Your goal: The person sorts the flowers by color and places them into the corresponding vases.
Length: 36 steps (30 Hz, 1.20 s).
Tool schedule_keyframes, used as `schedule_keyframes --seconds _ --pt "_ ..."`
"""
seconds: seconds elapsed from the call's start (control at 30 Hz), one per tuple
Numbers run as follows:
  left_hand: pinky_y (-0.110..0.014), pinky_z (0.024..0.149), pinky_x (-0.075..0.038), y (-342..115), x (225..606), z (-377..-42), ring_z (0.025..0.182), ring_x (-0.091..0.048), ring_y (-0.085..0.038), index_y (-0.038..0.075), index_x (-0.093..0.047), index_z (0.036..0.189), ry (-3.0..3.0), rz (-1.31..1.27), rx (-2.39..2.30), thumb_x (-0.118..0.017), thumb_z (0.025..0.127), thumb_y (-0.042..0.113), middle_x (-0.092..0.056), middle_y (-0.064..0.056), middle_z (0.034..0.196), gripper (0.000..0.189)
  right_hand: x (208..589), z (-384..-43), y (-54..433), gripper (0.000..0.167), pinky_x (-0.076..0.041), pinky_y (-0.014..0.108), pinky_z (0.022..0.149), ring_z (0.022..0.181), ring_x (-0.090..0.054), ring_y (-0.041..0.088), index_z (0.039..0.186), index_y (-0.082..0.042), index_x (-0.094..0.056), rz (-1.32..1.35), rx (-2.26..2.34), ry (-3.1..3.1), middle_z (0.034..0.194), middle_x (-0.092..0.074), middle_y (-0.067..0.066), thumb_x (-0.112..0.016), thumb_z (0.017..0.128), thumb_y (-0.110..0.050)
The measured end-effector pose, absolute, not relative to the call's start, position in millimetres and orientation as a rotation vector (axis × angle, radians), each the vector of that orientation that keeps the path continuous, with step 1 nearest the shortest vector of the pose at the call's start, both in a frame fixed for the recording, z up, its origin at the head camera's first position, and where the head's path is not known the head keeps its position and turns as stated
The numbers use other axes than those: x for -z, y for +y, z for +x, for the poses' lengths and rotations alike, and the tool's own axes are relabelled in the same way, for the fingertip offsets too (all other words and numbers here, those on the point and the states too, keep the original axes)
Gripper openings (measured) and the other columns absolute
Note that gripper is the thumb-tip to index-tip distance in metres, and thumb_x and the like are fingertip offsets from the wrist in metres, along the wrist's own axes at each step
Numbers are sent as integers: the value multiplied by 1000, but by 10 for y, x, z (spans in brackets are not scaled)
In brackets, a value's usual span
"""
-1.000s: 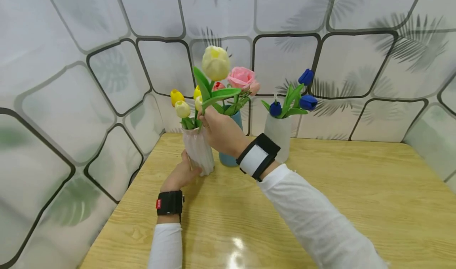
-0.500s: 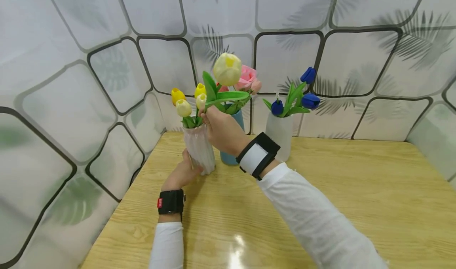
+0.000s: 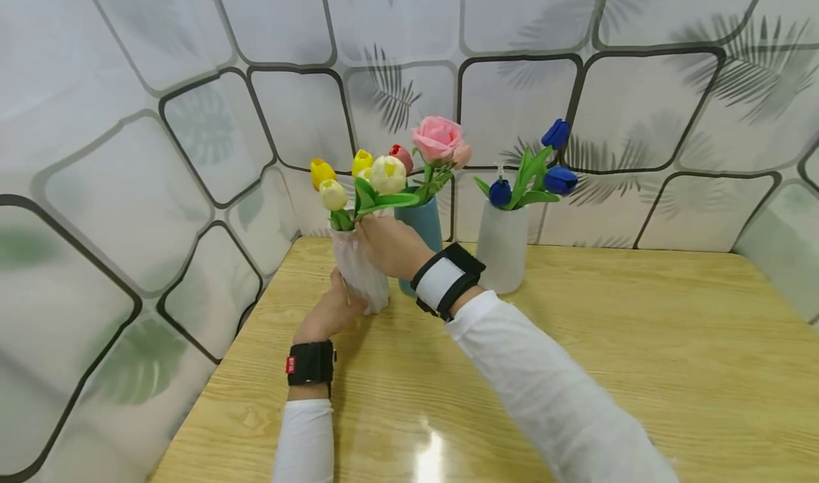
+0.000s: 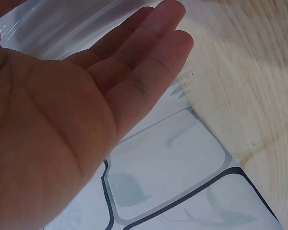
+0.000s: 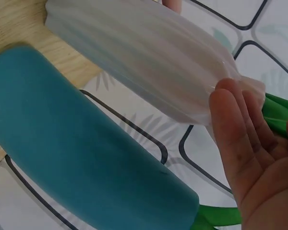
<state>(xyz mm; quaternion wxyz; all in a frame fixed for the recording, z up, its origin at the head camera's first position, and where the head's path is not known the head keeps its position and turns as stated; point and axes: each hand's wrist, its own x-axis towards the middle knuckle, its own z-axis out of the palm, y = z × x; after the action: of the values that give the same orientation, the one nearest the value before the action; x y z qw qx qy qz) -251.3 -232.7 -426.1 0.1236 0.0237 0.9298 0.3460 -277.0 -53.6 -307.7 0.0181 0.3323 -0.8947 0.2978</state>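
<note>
A ribbed white vase [image 3: 366, 278] stands at the table's left end, holding yellow and pale tulips [image 3: 333, 195]. My left hand [image 3: 329, 314] holds it low down, thumb on one side and fingers on the other. In the left wrist view, the fingers [image 4: 149, 79] reach along the vase's glossy wall [image 4: 72, 24]. At the mouth, my right hand [image 3: 392, 245] pinches a large cream tulip [image 3: 388, 176] by its stem, below the green leaves. The right wrist view has the fingertips [image 5: 225, 91] against the vase's rim, and the stem's lower end is hidden.
Right behind my right hand is a blue vase [image 3: 421, 220] with a pink rose [image 3: 438, 139] and a red bloom [image 3: 401, 158]. Farther right, a plain white vase [image 3: 502, 252] holds blue tulips [image 3: 560, 181]. A patterned wall covering [image 3: 518, 113] rises behind the wooden table [image 3: 576, 333].
The cream tulip has come down and its bloom now sits level with the others in the ribbed vase. My right hand has lowered with it to the rim; my left hand stays at the vase.
</note>
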Motion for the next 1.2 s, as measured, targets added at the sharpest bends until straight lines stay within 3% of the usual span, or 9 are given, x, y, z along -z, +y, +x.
schedule_keyframes --seconds 0.07,0.27,0.53,0.73,0.83,1.0,1.1,1.2 --pt "-53 101 -44 -2331 4268 -2508 120 -57 -44 -3 15 152 2707 73 -1018 -52 103 27 -53 -39 130 89 3115 -2762 -557 32 -53 32 69 81 -63 20 131 -7 -51 993 -941 -2783 106 -63 10 -33 110 -23" --pt "-54 106 -40 -2335 4265 -2507 129 -49 -46 -3 15 152 2706 70 -1042 -52 102 28 -44 -40 139 89 3197 -2740 -589 29 -44 27 54 60 -55 17 97 -7 -60 890 -977 -2594 73 -55 6 -41 108 -25" --pt "-51 102 -44 -2324 4253 -2512 123 -56 -42 -4 13 153 2728 52 -1003 -53 102 29 -52 -37 133 90 3260 -2696 -576 20 -45 27 57 64 -54 15 96 -6 -61 867 -1008 -2351 73 -55 3 -49 106 -20" --pt "-52 103 -42 -2321 4269 -2513 125 -53 -44 -4 14 153 2723 50 -1006 -53 102 30 -49 -39 136 91 3208 -2744 -645 23 -51 33 58 64 -63 21 98 -6 -64 790 -847 -2542 75 -63 9 -49 106 -20" --pt "-51 100 -45 -2312 4283 -2520 119 -58 -42 -4 15 153 2731 57 -1002 -53 102 30 -55 -37 129 91 3157 -2771 -670 21 -51 33 54 62 -64 20 99 -7 -64 750 -757 -2664 76 -64 8 -49 105 -21" --pt "-48 92 -49 -2310 4287 -2514 101 -66 -36 -6 14 151 2739 70 -989 -54 101 28 -66 -30 110 91 3234 -2752 -636 24 -41 27 48 54 -53 14 85 -10 -59 806 -749 -2745 63 -49 0 -50 104 -21" --pt "-49 93 -49 -2313 4273 -2505 102 -66 -37 -7 13 151 2748 86 -987 -55 101 26 -64 -32 112 91 3394 -2718 -569 29 -32 25 45 48 -43 12 75 -12 -52 841 -757 -2751 56 -38 -3 -50 103 -20" --pt "-50 95 -48 -2310 4253 -2495 104 -65 -38 -9 10 150 2753 86 -971 -56 100 25 -62 -34 116 90 3588 -2672 -469 31 -29 24 43 45 -40 10 70 -13 -50 848 -807 -2749 54 -38 -4 -52 101 -17"
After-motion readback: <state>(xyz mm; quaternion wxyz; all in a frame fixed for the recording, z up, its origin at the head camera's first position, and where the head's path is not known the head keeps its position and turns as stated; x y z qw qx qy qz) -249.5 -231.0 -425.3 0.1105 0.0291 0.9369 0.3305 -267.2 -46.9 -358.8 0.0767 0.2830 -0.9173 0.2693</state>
